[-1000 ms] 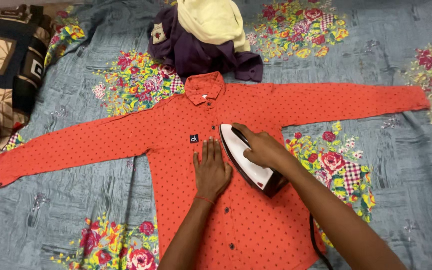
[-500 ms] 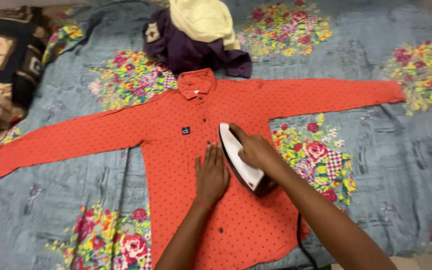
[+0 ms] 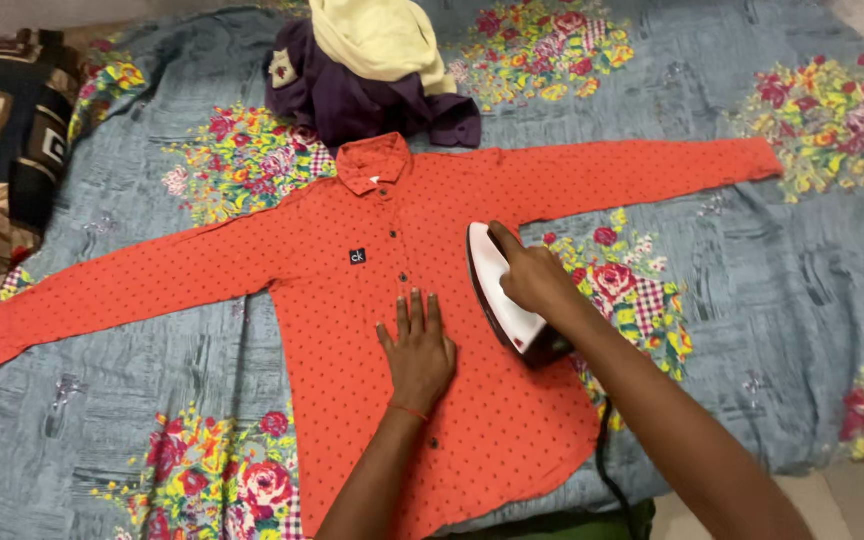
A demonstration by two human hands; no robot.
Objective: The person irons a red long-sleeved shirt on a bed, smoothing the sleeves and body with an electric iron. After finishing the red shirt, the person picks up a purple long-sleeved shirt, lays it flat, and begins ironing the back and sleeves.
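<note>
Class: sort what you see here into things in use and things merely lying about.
In use: left hand flat on orange shirt; right hand gripping iron.
Lying about: purple garment, pale yellow cloth, patterned cushion, floral bedsheet.

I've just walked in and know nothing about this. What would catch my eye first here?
The bright orange dotted shirt, spread flat with both sleeves stretched out across a grey-blue floral bedsheet. On its front the right hand grips a white and dark iron, while the left hand lies flat on the cloth beside it. Above the collar sits a heap of purple and pale yellow clothes.
</note>
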